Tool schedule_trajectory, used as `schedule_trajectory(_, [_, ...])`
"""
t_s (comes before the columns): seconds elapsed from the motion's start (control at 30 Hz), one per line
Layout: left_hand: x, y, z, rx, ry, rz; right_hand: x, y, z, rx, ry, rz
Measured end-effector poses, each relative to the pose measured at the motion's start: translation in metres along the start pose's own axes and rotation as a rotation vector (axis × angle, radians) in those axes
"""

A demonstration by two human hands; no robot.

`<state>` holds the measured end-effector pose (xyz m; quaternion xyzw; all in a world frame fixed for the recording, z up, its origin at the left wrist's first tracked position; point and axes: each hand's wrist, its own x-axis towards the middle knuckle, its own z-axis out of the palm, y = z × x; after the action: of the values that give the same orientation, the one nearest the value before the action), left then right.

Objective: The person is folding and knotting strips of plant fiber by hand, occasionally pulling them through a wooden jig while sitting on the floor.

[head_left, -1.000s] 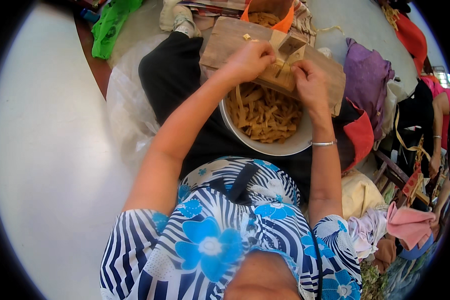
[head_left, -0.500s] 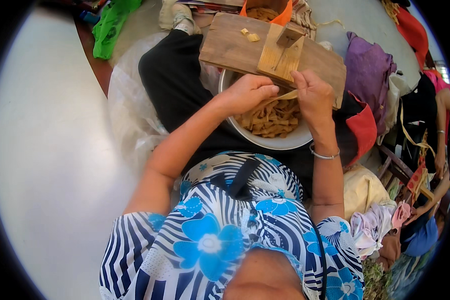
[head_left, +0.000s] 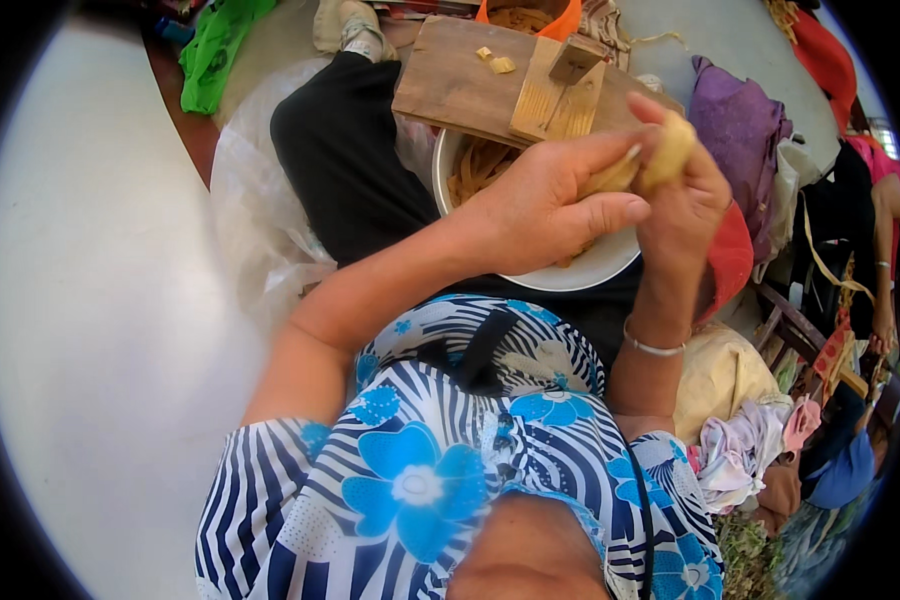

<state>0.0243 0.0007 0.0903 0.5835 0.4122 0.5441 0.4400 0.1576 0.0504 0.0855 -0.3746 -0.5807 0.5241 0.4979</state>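
Observation:
Over a white bowl [head_left: 610, 268] my two hands work close together on a pale yellow strip [head_left: 668, 155], which looks looped and is smeared by motion. My right hand [head_left: 685, 205] has its fingers curled round the strip. My left hand [head_left: 555, 200] pinches toward its near end, thumb stretched out beneath. Inside the bowl lie tan folded strips [head_left: 478, 165], partly hidden by my left hand. Just beyond, a wooden board [head_left: 450, 80] lies across the bowl's far rim, bearing a lighter wood block [head_left: 542, 95] with an upright piece [head_left: 578, 60] and two small yellow bits [head_left: 501, 65].
An orange container [head_left: 567, 20] with tan pieces stands behind the board. On the right are a purple cloth [head_left: 735, 140], a red cloth [head_left: 732, 260] and a cream sack [head_left: 720, 375]. Another person's arm [head_left: 882, 260] shows at far right. Clear plastic [head_left: 260, 200] lies left.
Both hands have risen and shifted right with the strip; my left hand has moved from the bowl's far rim to meet my right. The strip, stretched flat before, now appears looped.

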Motion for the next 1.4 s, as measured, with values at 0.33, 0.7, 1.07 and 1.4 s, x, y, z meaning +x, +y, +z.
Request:
schedule_trajectory(0.33, [-0.013,-0.073,-0.008,-0.050,0.047,-0.459,-0.007,0.071,0.000,-0.687,0.013,-0.299])
schedule_trajectory(0.7, [-0.036,-0.103,-0.003,0.521,0.106,0.138,-0.042,0.105,-0.005,0.767,-0.137,0.753])
schedule_trajectory(1.07, [-0.010,-0.078,-0.007,0.664,0.086,-0.125,-0.036,0.096,0.004,-0.267,-0.038,-0.088])
schedule_trajectory(1.4, [-0.060,-0.086,-0.036,-0.295,0.035,-0.712,-0.038,0.080,-0.002,0.028,0.065,0.003])
